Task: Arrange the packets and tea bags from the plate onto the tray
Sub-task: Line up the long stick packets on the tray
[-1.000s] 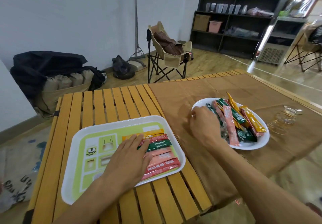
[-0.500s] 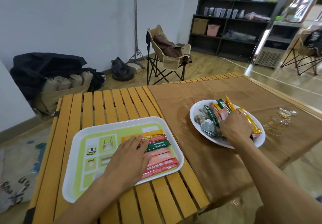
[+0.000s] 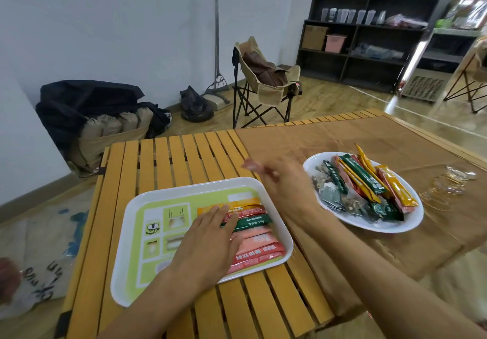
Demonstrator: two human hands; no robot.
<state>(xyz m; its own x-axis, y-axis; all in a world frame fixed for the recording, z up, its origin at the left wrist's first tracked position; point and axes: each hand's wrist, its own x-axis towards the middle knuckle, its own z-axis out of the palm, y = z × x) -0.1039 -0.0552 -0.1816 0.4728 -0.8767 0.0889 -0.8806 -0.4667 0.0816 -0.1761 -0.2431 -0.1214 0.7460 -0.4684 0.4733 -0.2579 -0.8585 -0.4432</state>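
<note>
A white tray (image 3: 119, 259) with a green printed base lies on the slatted table, and a row of stick packets (image 3: 254, 236) in orange, red, green and pink fills its right side. My left hand (image 3: 210, 238) rests flat on those packets, fingers apart. To the right, a white plate (image 3: 369, 227) holds several more stick packets (image 3: 369, 180) and several tea bags (image 3: 332, 197). My right hand (image 3: 287, 185) hovers between plate and tray, blurred, fingers closed on a pink packet (image 3: 249, 166) whose end points left above the tray's far right corner.
A brown cloth (image 3: 395, 138) covers the table's right half under the plate. A clear glass item (image 3: 448, 184) sits right of the plate. Beyond the table stand a folding chair (image 3: 266, 85), dark bags (image 3: 89, 106) and black shelves (image 3: 369, 38).
My right hand left the plate and moved left toward the tray with a pink packet in it. My left hand stayed flat on the tray's packets.
</note>
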